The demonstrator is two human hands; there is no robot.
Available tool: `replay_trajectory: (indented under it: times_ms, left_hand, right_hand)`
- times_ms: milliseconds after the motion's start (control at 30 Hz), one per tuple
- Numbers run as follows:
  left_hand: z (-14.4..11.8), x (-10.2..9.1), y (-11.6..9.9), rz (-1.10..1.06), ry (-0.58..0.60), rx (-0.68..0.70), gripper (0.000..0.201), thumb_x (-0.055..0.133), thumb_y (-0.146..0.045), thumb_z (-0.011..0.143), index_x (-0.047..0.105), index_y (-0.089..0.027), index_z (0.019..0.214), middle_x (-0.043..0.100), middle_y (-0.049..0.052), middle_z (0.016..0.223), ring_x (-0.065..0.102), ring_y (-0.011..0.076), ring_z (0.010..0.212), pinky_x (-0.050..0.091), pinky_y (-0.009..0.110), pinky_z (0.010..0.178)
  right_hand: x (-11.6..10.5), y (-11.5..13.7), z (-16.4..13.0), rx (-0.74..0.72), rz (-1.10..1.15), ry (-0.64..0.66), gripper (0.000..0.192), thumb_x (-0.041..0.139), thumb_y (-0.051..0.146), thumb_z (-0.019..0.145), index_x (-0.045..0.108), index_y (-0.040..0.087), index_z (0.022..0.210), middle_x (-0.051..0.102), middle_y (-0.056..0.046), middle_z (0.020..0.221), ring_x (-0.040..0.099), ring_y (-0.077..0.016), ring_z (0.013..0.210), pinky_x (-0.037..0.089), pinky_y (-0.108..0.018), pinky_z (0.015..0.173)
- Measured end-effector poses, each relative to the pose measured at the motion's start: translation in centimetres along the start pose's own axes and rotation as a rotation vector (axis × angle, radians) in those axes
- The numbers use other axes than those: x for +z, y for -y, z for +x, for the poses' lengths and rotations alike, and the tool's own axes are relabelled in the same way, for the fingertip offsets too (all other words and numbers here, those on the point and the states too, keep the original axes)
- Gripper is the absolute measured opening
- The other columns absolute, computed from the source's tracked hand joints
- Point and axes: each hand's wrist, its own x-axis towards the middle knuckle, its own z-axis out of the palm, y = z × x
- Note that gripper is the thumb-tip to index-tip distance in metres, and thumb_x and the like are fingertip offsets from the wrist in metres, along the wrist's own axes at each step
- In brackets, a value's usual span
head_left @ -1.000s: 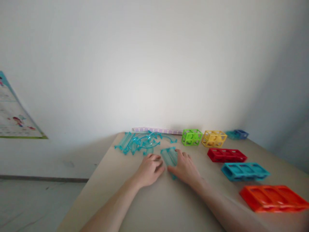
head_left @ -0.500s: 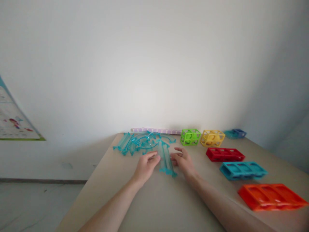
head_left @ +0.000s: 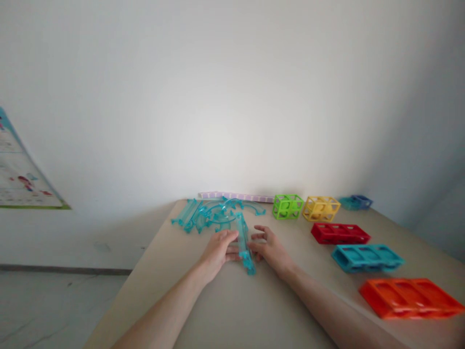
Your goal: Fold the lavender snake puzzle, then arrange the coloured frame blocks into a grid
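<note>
Two hands meeting at a straight translucent teal track piece (head_left: 244,241), lying on the beige table (head_left: 232,300) a little in front of the far edge. Left hand (head_left: 220,249) pressing against the piece's left side, fingers bent and curled toward it, thumb side tucked near its lower half. Right hand (head_left: 269,246) closing in from the other side, fingers loosely spread, tips touching or just beside the piece; hard to tell which through the blur. Piece running lengthwise away from the body, near end poking out below both hands, far end reaching toward a heap of similar teal track pieces (head_left: 214,213), straight and curved, tangled together near the table's back left corner.

Sitting behind that heap, against the white wall (head_left: 232,97): a long pale lilac strip (head_left: 236,196). Standing further right along the back: a green lattice cube block (head_left: 288,206), then a yellow lattice cube block (head_left: 321,208) just beside it, then a small blue piece (head_left: 358,201) near the corner. Lying in a row down the right side, well apart from the hands: a red frame block (head_left: 340,233), a turquoise frame block (head_left: 366,257) and an orange frame block (head_left: 410,298). Hanging on the left wall: a poster (head_left: 22,179), only partly in view.
</note>
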Motion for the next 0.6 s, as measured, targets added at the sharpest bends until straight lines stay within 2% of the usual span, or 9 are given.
replay_trajectory:
  times_ms: [133, 233, 333, 433, 500, 600]
  left_hand:
    - [-0.4, 0.2, -0.4, 0.038, -0.002, -0.015, 0.026, 0.072, -0.036, 0.070, 0.061, -0.015, 0.082, 0.071, 0.007, 0.081, 0.069, 0.0187, 0.064, 0.052, 0.026, 0.053]
    - [-0.6, 0.3, -0.6, -0.004, 0.006, -0.036, 0.023, 0.073, -0.024, 0.064, 0.061, -0.016, 0.082, 0.072, 0.006, 0.079, 0.069, 0.0188, 0.063, 0.053, 0.028, 0.056]
    - [-0.7, 0.3, -0.8, -0.124, 0.020, -0.017, 0.024, 0.071, -0.015, 0.061, 0.060, -0.016, 0.082, 0.072, 0.005, 0.077, 0.070, 0.0190, 0.066, 0.054, 0.029, 0.061]
    - [-0.7, 0.2, -1.0, -0.176, 0.047, -0.009, 0.023, 0.069, -0.012, 0.062, 0.061, -0.014, 0.083, 0.073, 0.007, 0.076, 0.071, 0.0205, 0.071, 0.055, 0.031, 0.066]
    - [-0.7, 0.0, -1.1, -0.196, 0.071, -0.019, 0.021, 0.069, -0.013, 0.065, 0.061, -0.014, 0.085, 0.073, 0.008, 0.077, 0.071, 0.0212, 0.072, 0.056, 0.032, 0.068]
    - [-0.8, -0.3, -1.3, -0.236, 0.094, -0.017, 0.014, 0.068, -0.014, 0.071, 0.060, -0.013, 0.083, 0.073, 0.009, 0.079, 0.071, 0.0213, 0.073, 0.056, 0.034, 0.070]
  right_hand:
    - [0.2, -0.3, -0.2, -0.044, -0.039, 0.018, 0.078, 0.076, 0.028, 0.061, 0.036, 0.021, 0.128, 0.054, -0.009, 0.114, 0.057, -0.0096, 0.054, 0.043, -0.022, 0.037]
    - [0.1, -0.2, -0.3, -0.056, 0.072, -0.014, 0.081, 0.075, 0.037, 0.065, 0.032, 0.023, 0.131, 0.058, -0.008, 0.110, 0.056, -0.0103, 0.053, 0.040, -0.021, 0.037]
    - [-0.2, 0.3, -0.4, -0.032, 0.225, 0.017, 0.057, 0.068, 0.043, 0.073, 0.046, 0.020, 0.121, 0.064, -0.007, 0.098, 0.053, -0.0104, 0.052, 0.037, -0.021, 0.039]
    - [-0.3, 0.9, -0.6, -0.007, 0.308, 0.169, 0.030, 0.062, 0.044, 0.076, 0.059, 0.016, 0.087, 0.067, -0.008, 0.082, 0.057, -0.0134, 0.056, 0.038, -0.022, 0.044]
    - [-0.3, 1.2, -0.9, 0.004, 0.359, 0.248, 0.026, 0.062, 0.042, 0.075, 0.056, 0.017, 0.074, 0.068, -0.008, 0.076, 0.060, -0.0159, 0.059, 0.041, -0.024, 0.049]
    - [-0.3, 1.7, -1.4, 0.008, 0.420, 0.310, 0.024, 0.063, 0.041, 0.074, 0.056, 0.018, 0.072, 0.070, -0.008, 0.078, 0.064, -0.0186, 0.067, 0.046, -0.028, 0.059]
